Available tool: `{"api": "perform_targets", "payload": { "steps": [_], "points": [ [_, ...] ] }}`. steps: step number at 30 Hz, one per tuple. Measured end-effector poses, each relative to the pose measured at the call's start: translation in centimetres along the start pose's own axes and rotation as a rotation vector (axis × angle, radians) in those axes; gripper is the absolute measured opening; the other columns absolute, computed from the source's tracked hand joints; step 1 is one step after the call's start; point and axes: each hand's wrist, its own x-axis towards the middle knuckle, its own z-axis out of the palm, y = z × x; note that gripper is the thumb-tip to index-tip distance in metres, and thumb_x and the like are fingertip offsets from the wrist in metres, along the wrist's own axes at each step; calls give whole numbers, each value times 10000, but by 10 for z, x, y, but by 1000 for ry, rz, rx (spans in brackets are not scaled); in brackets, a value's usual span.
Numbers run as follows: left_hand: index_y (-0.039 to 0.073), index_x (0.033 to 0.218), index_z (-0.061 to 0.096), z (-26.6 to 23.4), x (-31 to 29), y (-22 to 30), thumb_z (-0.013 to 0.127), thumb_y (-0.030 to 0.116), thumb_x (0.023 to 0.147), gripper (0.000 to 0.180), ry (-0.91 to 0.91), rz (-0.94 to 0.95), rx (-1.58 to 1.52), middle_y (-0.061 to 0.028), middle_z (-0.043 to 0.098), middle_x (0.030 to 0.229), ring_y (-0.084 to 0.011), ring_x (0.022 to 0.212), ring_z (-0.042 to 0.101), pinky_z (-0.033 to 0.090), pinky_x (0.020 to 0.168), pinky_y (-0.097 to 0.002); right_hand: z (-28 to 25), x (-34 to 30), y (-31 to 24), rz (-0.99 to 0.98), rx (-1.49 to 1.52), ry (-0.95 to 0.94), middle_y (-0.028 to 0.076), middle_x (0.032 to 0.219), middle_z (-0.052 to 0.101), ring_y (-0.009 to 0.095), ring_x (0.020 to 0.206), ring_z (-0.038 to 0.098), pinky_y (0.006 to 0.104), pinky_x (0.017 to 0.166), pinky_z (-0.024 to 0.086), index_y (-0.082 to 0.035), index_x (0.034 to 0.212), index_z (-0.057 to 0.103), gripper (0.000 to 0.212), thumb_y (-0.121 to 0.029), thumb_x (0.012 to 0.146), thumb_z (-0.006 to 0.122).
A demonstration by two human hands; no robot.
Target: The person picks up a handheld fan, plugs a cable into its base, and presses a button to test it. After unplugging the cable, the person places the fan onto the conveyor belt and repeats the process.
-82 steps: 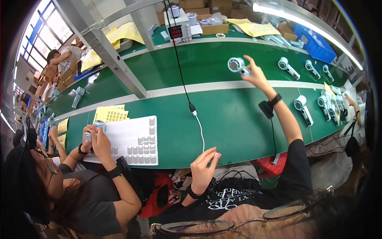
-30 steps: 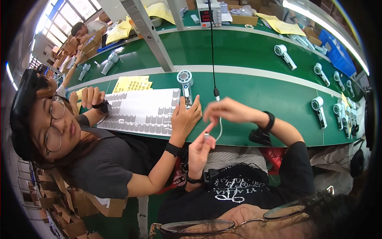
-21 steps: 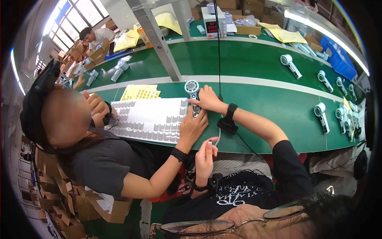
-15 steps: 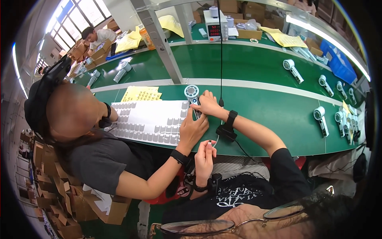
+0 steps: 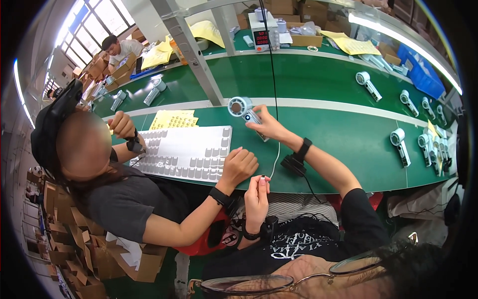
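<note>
My right hand grips a pale blue-grey handheld fan by its handle. The fan's round head points to the far left, and it is held over the green bench. My left hand is nearer to me at the bench's front edge, its fingers pinched on the small metal plug of a cable. The thin white cord runs from that plug up past my right wrist. Just left of my hands, a co-worker's loosely curled hand rests by a sticker sheet.
The white sheet of grey stickers lies before the co-worker, with a yellow sheet behind it. More fans lie at the right. A metal post, a hanging black cord and a power supply stand across the bench.
My right hand has lifted the fan and tilted it, its head swinging left. The co-worker's right hand has let go of the fan and drawn back; their other hand has come up.
</note>
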Motion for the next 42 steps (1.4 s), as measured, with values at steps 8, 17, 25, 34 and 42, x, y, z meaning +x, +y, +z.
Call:
{"api": "perform_targets", "payload": {
  "steps": [8, 17, 25, 34, 42],
  "points": [
    [-19, 978, 556, 20, -1, 8, 458, 107, 1001, 161, -85, 68, -36, -39, 533, 704, -82, 617, 479, 383, 561, -233, -35, -121, -30, -66, 612, -106, 108, 1206, 508, 159, 1067, 538, 322, 888, 486, -7, 1342, 353, 516, -141, 897, 578],
    [-40, 965, 570, 52, -5, 13, 486, 60, 978, 132, -242, 270, -5, -82, 622, 813, -122, 687, 586, 459, 597, -237, -38, -175, -10, -159, 997, 60, 107, 1196, 510, 175, 1056, 534, 344, 884, 500, 39, 1367, 353, 633, -191, 847, 633],
    [-33, 934, 576, 63, -9, 21, 533, 14, 928, 64, -210, 226, 98, -122, 622, 767, -264, 681, 619, 473, 621, -337, -29, -176, 11, -155, 1225, 101, 98, 1186, 511, 171, 1030, 542, 337, 888, 503, 31, 1347, 372, 568, -137, 856, 604],
    [-34, 905, 585, 60, -5, 12, 512, 38, 952, 114, -130, 255, 224, -87, 589, 630, -161, 517, 564, 428, 492, -290, -13, -171, 9, -161, 1060, 250, 70, 1171, 491, 153, 1024, 515, 325, 877, 479, 8, 1378, 326, 688, -155, 809, 676],
    [4, 860, 568, 56, -7, 6, 543, 27, 907, 58, -147, 195, 289, -133, 591, 649, -316, 587, 592, 442, 543, -398, -4, -169, 10, -198, 893, 311, 62, 1165, 481, 143, 1027, 510, 319, 882, 473, -9, 1386, 313, 676, -68, 805, 654]
  ]
}}
